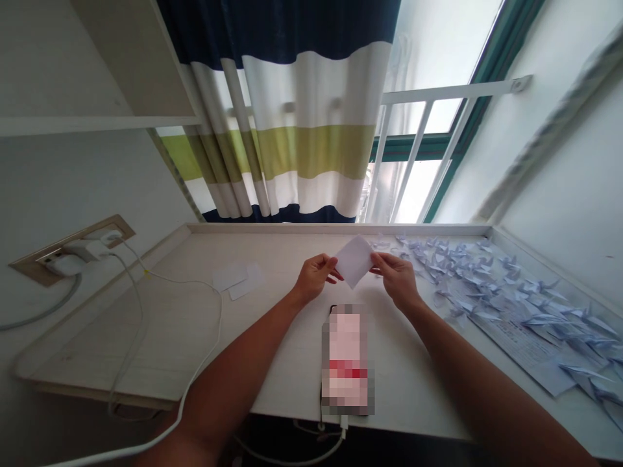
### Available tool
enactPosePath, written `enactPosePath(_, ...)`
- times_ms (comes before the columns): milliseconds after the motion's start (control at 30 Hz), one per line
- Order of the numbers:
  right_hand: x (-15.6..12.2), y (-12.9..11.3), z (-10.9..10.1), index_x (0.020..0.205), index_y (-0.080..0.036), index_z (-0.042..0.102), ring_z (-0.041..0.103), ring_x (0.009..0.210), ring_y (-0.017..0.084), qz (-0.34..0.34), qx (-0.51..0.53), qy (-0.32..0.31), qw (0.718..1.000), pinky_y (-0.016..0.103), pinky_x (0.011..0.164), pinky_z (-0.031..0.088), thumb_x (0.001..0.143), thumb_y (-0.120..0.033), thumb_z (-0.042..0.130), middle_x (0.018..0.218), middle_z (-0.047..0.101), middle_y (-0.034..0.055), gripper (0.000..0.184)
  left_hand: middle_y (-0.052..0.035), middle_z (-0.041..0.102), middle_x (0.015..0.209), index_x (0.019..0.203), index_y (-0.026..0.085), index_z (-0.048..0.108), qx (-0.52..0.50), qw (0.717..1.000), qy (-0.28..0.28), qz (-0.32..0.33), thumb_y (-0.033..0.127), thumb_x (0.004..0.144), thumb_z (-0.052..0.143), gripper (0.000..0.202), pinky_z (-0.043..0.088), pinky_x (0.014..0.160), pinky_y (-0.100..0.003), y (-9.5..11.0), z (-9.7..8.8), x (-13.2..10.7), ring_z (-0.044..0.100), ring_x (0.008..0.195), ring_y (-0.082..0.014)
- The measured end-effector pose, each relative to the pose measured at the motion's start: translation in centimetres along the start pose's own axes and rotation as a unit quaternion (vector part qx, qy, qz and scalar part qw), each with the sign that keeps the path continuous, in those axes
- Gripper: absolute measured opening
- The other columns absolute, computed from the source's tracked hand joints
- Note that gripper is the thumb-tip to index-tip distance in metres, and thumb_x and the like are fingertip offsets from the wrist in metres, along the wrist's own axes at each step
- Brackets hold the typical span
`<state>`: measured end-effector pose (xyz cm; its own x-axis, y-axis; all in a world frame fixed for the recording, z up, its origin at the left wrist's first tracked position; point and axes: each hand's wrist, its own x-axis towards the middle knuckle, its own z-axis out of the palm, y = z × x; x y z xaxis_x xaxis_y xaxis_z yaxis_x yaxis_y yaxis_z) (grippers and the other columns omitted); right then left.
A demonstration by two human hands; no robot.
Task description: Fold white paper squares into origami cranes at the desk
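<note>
Paper (pixel 354 259) was pinched at opposite corners by left hand (pixel 315 277) and right hand (pixel 398 277), so kept flat, clear of desk (pixel 195 331); cranes (pixel 470 279) were parked right.

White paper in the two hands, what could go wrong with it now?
1. The white paper is pinched only at its edges by the left hand and right hand, above the desk, so it might slip or crease.
2. The paper cranes lie close beside the right forearm; a wide sweep could crush some.
3. The phone lies at the desk's front edge, and a white cable hangs off that edge; a snag might drag the phone off.
</note>
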<state>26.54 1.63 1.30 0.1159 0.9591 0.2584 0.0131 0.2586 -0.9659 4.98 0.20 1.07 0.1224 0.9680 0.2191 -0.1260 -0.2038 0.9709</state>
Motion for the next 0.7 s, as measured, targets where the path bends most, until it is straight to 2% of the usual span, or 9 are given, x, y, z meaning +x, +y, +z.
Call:
enactPosePath(100, 0.4, 0.3, -0.4, 0.094, -0.019, 0.082, 0.070, 0.073, 0.020, -0.007, 0.000, 0.037, 0.999, 0.042, 0.076, 0.065, 0.071, -0.065, 0.082, 0.086, 0.078, 0.0062, 0.052, -0.0038, 0.072, 0.072, 0.082, 0.017, 0.062, 0.022, 1.000, 0.009, 0.017, 0.068, 0.086, 0.064, 0.051, 0.056, 0.057, -0.027, -0.3, -0.3, 0.3, 0.074, 0.066, -0.0190)
enactPosePath(200, 0.6, 0.4, -0.8, 0.089, -0.018, 0.080, 0.069, 0.069, 0.019, -0.014, 0.003, 0.064, 0.998, 0.040, 0.074, 0.065, 0.070, -0.066, 0.082, 0.079, 0.076, 0.0055, 0.053, -0.0041, 0.070, 0.068, 0.080, 0.018, 0.062, 0.090, 0.991, 0.100, 0.007, 0.064, 0.090, 0.058, 0.047, 0.053, 0.055, -0.027, -0.2, -1.7, 0.9, 0.072, 0.061, -0.0188)
enactPosePath(267, 0.7, 0.4, -0.9, 0.087, -0.017, 0.077, 0.069, 0.067, 0.019, -0.018, 0.002, 0.070, 0.997, 0.039, 0.072, 0.065, 0.069, -0.066, 0.083, 0.076, 0.075, 0.0054, 0.052, -0.0030, 0.069, 0.069, 0.077, 0.019, 0.061, 0.190, 0.952, 0.238, -0.004, 0.055, 0.093, 0.058, 0.040, 0.048, 0.052, -0.027, 0.3, -3.4, 1.3, 0.067, 0.056, -0.0170)
enactPosePath(333, 0.7, 0.3, -0.9, 0.084, -0.017, 0.075, 0.068, 0.066, 0.019, -0.021, 0.003, 0.065, 0.998, 0.037, 0.070, 0.064, 0.069, -0.066, 0.083, 0.074, 0.073, 0.0052, 0.052, -0.0023, 0.068, 0.077, 0.090, 0.020, 0.063, 0.224, 0.923, 0.313, 0.006, 0.041, 0.090, 0.064, 0.021, 0.046, 0.057, -0.027, 0.9, -5.2, 1.6, 0.066, 0.063, -0.0173)
enactPosePath(433, 0.5, -0.1, -0.8, 0.080, -0.017, 0.072, 0.066, 0.063, 0.018, -0.017, 0.005, 0.038, 0.999, 0.034, 0.066, 0.062, 0.069, -0.066, 0.083, 0.071, 0.071, 0.0046, 0.052, -0.0009, 0.066, 0.088, 0.107, 0.023, 0.061, 0.288, 0.862, 0.414, 0.042, 0.032, 0.087, 0.067, 0.023, 0.045, 0.067, -0.028, 1.6, -6.8, 1.6, 0.063, 0.077, -0.0185)
enactPosePath(467, 0.5, -0.2, -0.7, 0.078, -0.017, 0.070, 0.066, 0.063, 0.017, -0.015, 0.005, 0.029, 0.999, 0.034, 0.065, 0.061, 0.069, -0.066, 0.083, 0.070, 0.070, 0.0045, 0.052, -0.0012, 0.066, 0.088, 0.103, 0.023, 0.062, 0.307, 0.851, 0.420, 0.072, 0.032, 0.088, 0.066, 0.019, 0.045, 0.070, -0.029, 1.7, -6.7, 1.5, 0.062, 0.078, -0.0187)
enactPosePath(500, 0.3, -0.4, -0.6, 0.078, -0.017, 0.070, 0.065, 0.063, 0.018, -0.014, 0.003, 0.021, 1.000, 0.034, 0.065, 0.061, 0.069, -0.066, 0.083, 0.070, 0.070, 0.0045, 0.051, -0.0020, 0.066, 0.087, 0.097, 0.023, 0.062, 0.312, 0.857, 0.398, 0.103, 0.035, 0.089, 0.065, 0.014, 0.045, 0.072, -0.029, 1.7, -6.3, 1.4, 0.061, 0.079, -0.0188)
enactPosePath(600, -0.2, -0.9, -0.3, 0.080, -0.018, 0.070, 0.066, 0.066, 0.019, -0.015, -0.005, 0.000, 1.000, 0.035, 0.066, 0.062, 0.073, -0.064, 0.081, 0.074, 0.071, 0.0054, 0.048, -0.0062, 0.068, 0.089, 0.084, 0.021, 0.062, 0.268, 0.899, 0.310, 0.156, 0.042, 0.094, 0.060, 0.023, 0.048, 0.081, -0.031, 1.4, -3.7, 1.0, 0.063, 0.086, -0.0206)
enactPosePath(700, -0.6, -1.1, 0.2, 0.080, -0.018, 0.070, 0.066, 0.068, 0.019, -0.017, -0.001, -0.027, 0.999, 0.036, 0.067, 0.062, 0.074, -0.063, 0.081, 0.075, 0.071, 0.0047, 0.046, -0.0091, 0.073, 0.104, 0.099, 0.020, 0.066, 0.130, 0.971, 0.174, 0.103, 0.050, 0.095, 0.059, 0.031, 0.052, 0.081, -0.031, 0.7, -0.7, 0.3, 0.068, 0.093, -0.0199)
